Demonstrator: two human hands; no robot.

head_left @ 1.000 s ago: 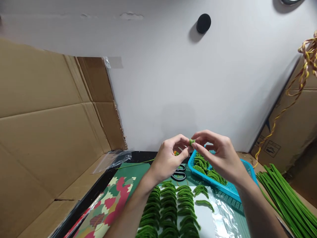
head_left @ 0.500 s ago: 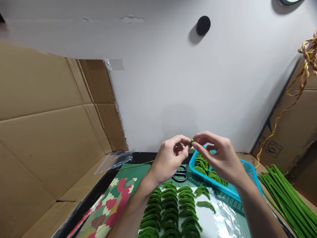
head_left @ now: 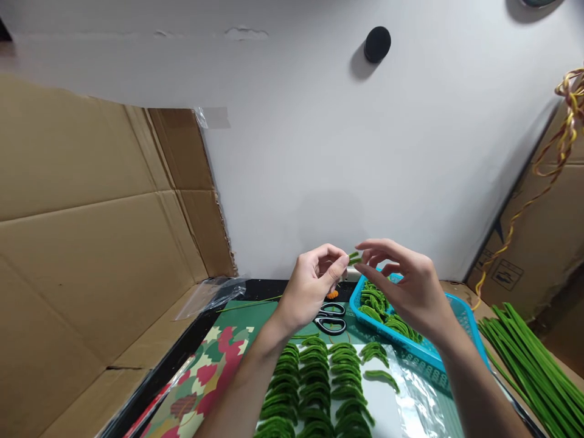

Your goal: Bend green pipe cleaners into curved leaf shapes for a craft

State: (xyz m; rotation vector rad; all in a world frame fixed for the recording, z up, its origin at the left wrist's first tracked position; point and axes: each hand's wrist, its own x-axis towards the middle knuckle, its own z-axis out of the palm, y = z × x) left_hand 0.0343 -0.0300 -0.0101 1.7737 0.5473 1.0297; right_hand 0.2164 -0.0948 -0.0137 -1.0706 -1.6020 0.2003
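Observation:
My left hand (head_left: 311, 284) pinches a short green pipe cleaner (head_left: 353, 258) between thumb and fingertips; two ends stick out to the right. Close by, my right hand (head_left: 406, 285) has its thumb and index finger parted around those ends, and whether it touches them I cannot tell. Below both hands, curved green pipe cleaner pieces (head_left: 314, 377) lie in several columns on a white sheet (head_left: 383, 413). The right-hand column is short, with a single curved piece (head_left: 382, 378) at its lower end.
Black-handled scissors (head_left: 331, 322) lie on the green mat behind the columns. A blue basket (head_left: 472, 328) with more green pieces stands right, beside a bundle of long green pipe cleaners (head_left: 533, 359). Cardboard (head_left: 82, 243) walls the left; a white wall (head_left: 283, 170) stands behind.
My right thumb and index finger have parted and drawn slightly away from the green piece, so its two ends now show. My left hand keeps its pinch.

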